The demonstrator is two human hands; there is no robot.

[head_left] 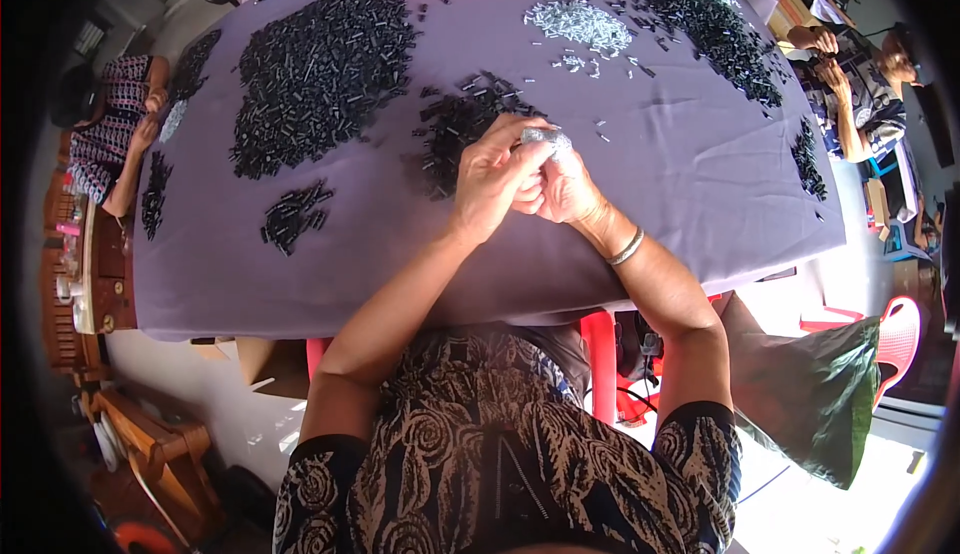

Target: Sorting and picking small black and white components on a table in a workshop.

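Observation:
Both my hands meet over the near middle of the table, their fingers curled in and touching. My left hand [488, 176] is closed, its thumb stretched toward the right hand. My right hand [568, 192], with a bracelet [627, 247] at the wrist, is closed too. A shiny silvery bit [545, 138] shows at the top, by the thumbs; I cannot tell whether it is wrapped on a thumb or held. What lies between the fingers is hidden. Just beyond my left hand spreads a pile of small black tube-like pieces [448, 139].
A purple cloth [390, 219] covers the table. A large black heap [320, 74] lies far left, a small one [295, 216] nearer. Clear pieces [580, 26] lie beyond my hands, and more black pieces [715, 39] far right. People sit left [115, 139] and right [850, 94].

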